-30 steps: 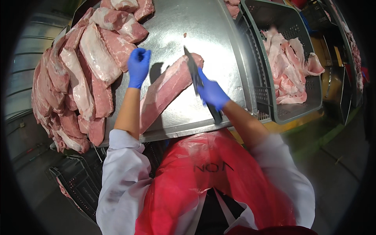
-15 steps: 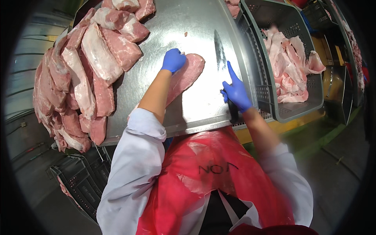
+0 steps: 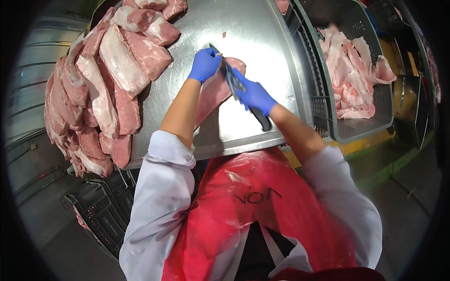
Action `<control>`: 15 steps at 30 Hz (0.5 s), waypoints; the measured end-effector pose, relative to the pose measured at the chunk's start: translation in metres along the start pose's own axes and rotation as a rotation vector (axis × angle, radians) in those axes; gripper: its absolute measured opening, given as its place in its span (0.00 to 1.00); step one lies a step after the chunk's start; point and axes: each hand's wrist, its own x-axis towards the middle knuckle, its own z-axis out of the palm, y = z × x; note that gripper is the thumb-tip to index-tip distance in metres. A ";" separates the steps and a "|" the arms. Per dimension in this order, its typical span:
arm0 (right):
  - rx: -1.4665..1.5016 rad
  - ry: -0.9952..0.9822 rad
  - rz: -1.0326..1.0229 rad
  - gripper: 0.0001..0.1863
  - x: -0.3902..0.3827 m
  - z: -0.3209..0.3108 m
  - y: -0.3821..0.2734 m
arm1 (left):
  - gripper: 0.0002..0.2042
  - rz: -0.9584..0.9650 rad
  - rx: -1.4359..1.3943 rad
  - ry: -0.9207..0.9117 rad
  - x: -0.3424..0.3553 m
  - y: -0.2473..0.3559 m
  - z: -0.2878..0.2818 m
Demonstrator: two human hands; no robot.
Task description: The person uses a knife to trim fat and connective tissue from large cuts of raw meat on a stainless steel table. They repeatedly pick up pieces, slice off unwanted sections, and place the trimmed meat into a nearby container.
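A long, flat piece of pale pink meat (image 3: 209, 100) lies slanted on the metal work table (image 3: 255, 28). My left hand (image 3: 205, 64), in a blue glove, is closed at the meat's far left edge and pinches it; the fingertips are partly hidden. In my right hand (image 3: 258, 95), also gloved in blue, is a knife (image 3: 230, 77) with a dark handle. The index finger stretches along the back of the blade. The blade lies across the far part of the meat, its tip beside my left fingers.
A big heap of meat pieces (image 3: 123, 58) covers the table's left side and hangs over its edge. At the right stands a grey perforated crate (image 3: 349, 134) holding pale fatty trimmings (image 3: 350, 77). A small meat scrap (image 3: 224, 34) lies beyond my hands. Below left is a black crate (image 3: 101, 218).
My right hand has brought the knife leftward, from the bare metal onto the meat beside my left hand. My left hand has shifted slightly, still at the meat's edge.
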 end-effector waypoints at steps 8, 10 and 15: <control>0.041 -0.078 0.044 0.40 -0.020 0.023 0.002 | 0.14 -0.123 -0.094 -0.181 0.022 -0.002 -0.023; 0.041 -0.044 0.034 0.39 -0.008 0.024 0.007 | 0.13 -0.073 -0.099 -0.234 0.023 0.005 -0.022; 0.126 0.088 -0.012 0.41 0.062 0.043 0.006 | 0.11 -0.061 -0.180 -0.279 0.031 0.005 -0.021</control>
